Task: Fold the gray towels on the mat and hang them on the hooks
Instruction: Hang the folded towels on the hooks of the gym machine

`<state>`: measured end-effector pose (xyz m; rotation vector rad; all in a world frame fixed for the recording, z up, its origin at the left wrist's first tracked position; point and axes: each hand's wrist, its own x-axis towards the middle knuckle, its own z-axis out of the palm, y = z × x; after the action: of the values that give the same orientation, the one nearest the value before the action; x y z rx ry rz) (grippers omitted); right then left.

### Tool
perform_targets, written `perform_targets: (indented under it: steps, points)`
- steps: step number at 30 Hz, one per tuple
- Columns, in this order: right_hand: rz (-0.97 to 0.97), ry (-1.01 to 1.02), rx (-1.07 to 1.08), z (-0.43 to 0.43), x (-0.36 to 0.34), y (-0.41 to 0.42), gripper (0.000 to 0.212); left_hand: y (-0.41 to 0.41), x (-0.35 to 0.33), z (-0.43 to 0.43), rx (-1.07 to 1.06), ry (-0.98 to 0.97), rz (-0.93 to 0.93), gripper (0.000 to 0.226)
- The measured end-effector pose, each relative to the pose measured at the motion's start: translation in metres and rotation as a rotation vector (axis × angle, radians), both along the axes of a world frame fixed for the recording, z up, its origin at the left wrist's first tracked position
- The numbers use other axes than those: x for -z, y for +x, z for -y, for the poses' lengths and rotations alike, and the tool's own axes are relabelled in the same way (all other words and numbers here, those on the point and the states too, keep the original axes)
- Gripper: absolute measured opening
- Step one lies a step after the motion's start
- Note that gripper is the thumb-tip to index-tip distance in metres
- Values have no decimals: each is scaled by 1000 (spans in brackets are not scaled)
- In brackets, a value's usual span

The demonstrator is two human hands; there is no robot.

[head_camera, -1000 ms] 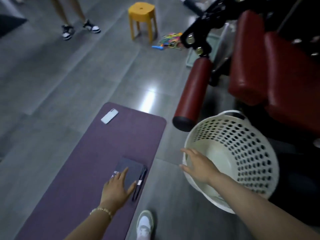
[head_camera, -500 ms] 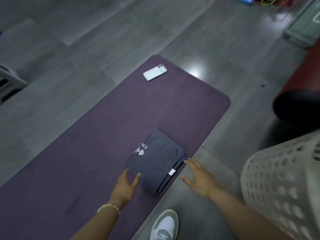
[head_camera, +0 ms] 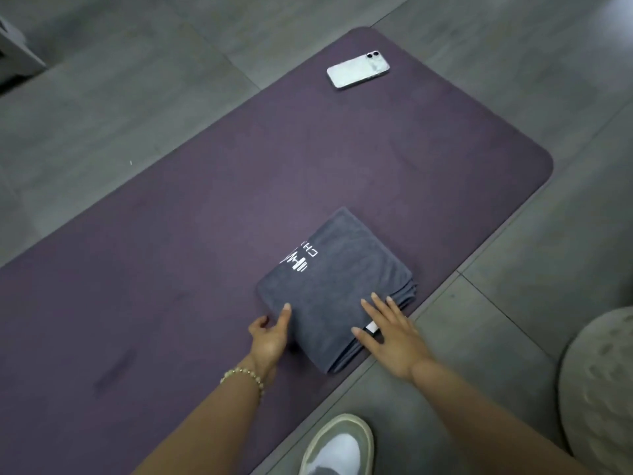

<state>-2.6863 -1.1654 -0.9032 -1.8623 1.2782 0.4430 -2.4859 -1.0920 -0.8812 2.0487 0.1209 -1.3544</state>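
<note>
Looking down at a purple mat [head_camera: 239, 186] laid slantwise over gray floor tiles [head_camera: 137, 80]. On the mat, close to its near right edge: a gray towel [head_camera: 334, 289], folded into a thick square of several layers, with a white logo and letters printed on top. Flat on the mat, not yet lifted, stacked edges toward the mat's right edge.

At the towel's near left corner, left hand [head_camera: 270, 337]: forefinger stretched onto the cloth, other fingers loosely bent beside the fold, clasping nothing as far as can be seen. Bead bracelet [head_camera: 245, 375] on that wrist.

At the towel's near right corner, right hand [head_camera: 390, 337]: palm down, fingers [head_camera: 378, 308] straight and spread apart, resting on the cloth and partly covering a small white tag [head_camera: 372, 328]. Heel of the hand past the mat's edge, over the floor.

Near the mat's far corner, well apart from the towel, a pale phone [head_camera: 358, 70], face down, camera lenses up. Just off the mat's near right edge, the toe of a white shoe [head_camera: 337, 447]. Farther right of the mat, a pale perforated basket [head_camera: 599, 382], blurred.
</note>
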Motion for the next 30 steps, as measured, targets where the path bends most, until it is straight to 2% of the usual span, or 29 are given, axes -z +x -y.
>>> perform_targets:
  steps: [2,4,8,11,14,18,21,26,27,30]
  points:
    - [-10,42,-7,2,1,0,66,-1,5,3,-53,-62,-85,67]
    - [-21,108,10,7,-1,4,66,-7,4,12,-74,-167,-167,49]
    - [115,207,241,15,-24,7,62,-26,-19,38,-147,-322,-70,14]
    - [205,151,311,16,-61,-10,60,-40,-49,47,-141,-392,-8,11]
    - [269,102,338,23,-115,-28,58,-45,-94,50,-56,-442,87,20]
    - [397,58,459,32,-204,-59,55,-57,-171,47,175,-524,165,36]
    - [454,-7,517,31,-277,-92,56,-79,-245,48,357,-606,123,29]
    - [532,-63,649,6,-404,-166,80,-152,-383,52,749,-732,65,23]
    - [572,-69,686,-2,-431,-182,79,-172,-411,52,841,-749,31,29]
    - [706,-87,813,-28,-508,-236,58,-238,-489,54,1099,-782,-71,43]
